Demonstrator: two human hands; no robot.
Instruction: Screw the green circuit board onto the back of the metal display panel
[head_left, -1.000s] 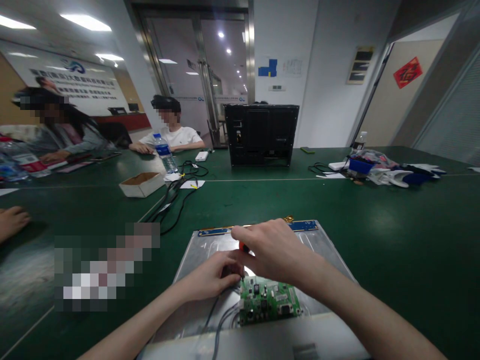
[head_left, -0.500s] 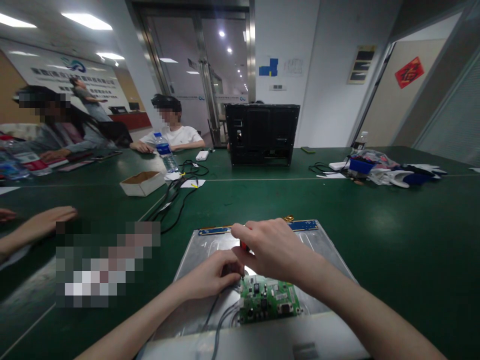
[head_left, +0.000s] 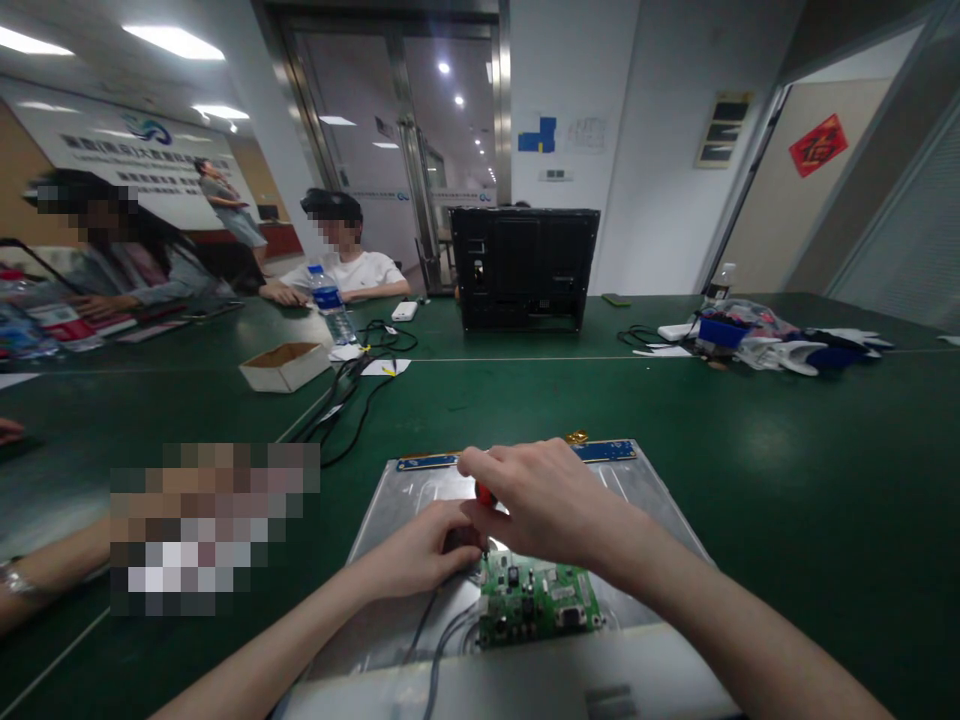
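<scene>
A green circuit board [head_left: 536, 598] lies on the silver metal back of a flat panel [head_left: 652, 520], with grey cables at its left side. My right hand [head_left: 551, 495] is closed around the red handle of a screwdriver [head_left: 485, 493], above the board's far left corner. Its shaft is mostly hidden by my fingers. Close below, my left hand [head_left: 427, 545] has its fingertips pinched together at that same corner. What they hold is hidden. A narrow blue circuit strip [head_left: 611, 451] runs along the panel's far edge.
A black monitor back [head_left: 525, 270] stands across the green table. Black cables [head_left: 352, 385], an open white box [head_left: 285, 367] and a water bottle [head_left: 330, 305] are at left. A co-worker's forearm [head_left: 60, 570] reaches in from the left. Gloves and a blue tray [head_left: 721, 330] lie at right.
My right hand has turned slightly, and more of the red handle shows. My left hand stays in place. The co-worker's arm at left has moved nearer; a standing person behind has moved right.
</scene>
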